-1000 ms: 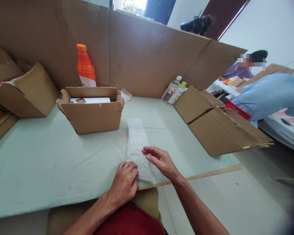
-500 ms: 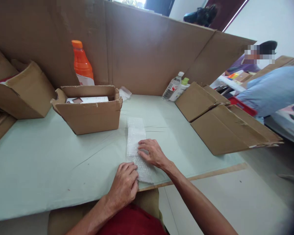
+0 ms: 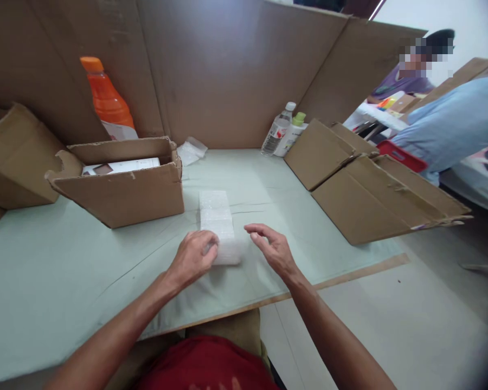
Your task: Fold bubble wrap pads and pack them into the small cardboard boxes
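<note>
A strip of bubble wrap [image 3: 216,211] lies on the pale green table, running away from me, its near end folded up and a little blurred. My left hand [image 3: 193,253] is closed at the left side of that fold, thumb and fingers pinching the wrap. Just right of the strip, my right hand [image 3: 273,250] hovers apart from it, thumb and fingers slightly spread with nothing between them. Whether anything lies inside the wrap, I cannot tell.
An open cardboard box [image 3: 146,192] holding a white box [image 3: 138,165] stands left of the strip. Behind are an orange bottle [image 3: 110,103], a clear bottle [image 3: 277,130] and crumpled plastic [image 3: 192,150]. Cardboard boxes [image 3: 361,206] stand right. Another person [image 3: 415,70] sits beyond.
The near end of the bubble wrap has been folded away from me, making the strip shorter. My left hand moved forward with it; my right hand came off the wrap to the right.
</note>
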The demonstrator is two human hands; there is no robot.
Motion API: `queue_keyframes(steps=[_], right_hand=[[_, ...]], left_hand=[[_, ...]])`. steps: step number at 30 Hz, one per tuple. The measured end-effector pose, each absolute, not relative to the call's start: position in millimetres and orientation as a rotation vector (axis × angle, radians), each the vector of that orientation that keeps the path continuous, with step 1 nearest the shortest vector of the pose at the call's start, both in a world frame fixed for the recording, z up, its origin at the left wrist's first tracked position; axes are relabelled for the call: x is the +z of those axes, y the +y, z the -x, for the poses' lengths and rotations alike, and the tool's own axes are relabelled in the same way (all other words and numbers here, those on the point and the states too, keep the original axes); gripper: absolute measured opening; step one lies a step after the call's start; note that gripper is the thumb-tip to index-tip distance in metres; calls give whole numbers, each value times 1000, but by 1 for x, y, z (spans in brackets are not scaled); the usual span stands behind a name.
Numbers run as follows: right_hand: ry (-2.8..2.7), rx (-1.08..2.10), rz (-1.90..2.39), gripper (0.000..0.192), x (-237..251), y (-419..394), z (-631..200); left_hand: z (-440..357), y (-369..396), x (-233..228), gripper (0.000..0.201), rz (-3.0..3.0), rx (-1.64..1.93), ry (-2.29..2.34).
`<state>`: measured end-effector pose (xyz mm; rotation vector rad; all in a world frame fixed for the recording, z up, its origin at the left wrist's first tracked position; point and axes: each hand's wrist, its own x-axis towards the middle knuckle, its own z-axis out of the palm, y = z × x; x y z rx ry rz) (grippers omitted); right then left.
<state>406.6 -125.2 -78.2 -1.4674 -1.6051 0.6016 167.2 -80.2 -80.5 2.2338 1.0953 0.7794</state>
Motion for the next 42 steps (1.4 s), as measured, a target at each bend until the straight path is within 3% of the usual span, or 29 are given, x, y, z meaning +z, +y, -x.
queue_keyframes(steps=[5, 10, 15, 18, 25, 32, 38, 42], right_hand=[[-1934, 151, 1325, 24, -80, -153, -395], [-2396, 93, 1345, 43, -98, -138, -371], [-2464, -2, 1321, 25, -112, -115, -370], [-2387, 89, 1311, 22, -112, -110, -373], [-2189, 686, 1367, 24, -92, -128, -374], [-2204, 52, 1338, 22, -86, -157, -365], [-2395, 46, 1348, 29, -105, -145, -361], [-2268, 335, 1310, 28, -104, -143, -366]], left_hand=[[-186, -37, -101, 31, -2257, 716, 1224], [-189, -32, -112, 47, -2299, 751, 1245], [-163, -65, -108, 45, -2456, 934, 1067], [-151, -87, -110, 48, -2493, 855, 995], [-140, -111, -107, 38, -2036, 715, 1185], [-147, -102, -105, 43, -1938, 625, 1317], [-150, -103, -110, 34, -2230, 879, 1270], [-137, -125, -104, 40, -2343, 902, 1076]])
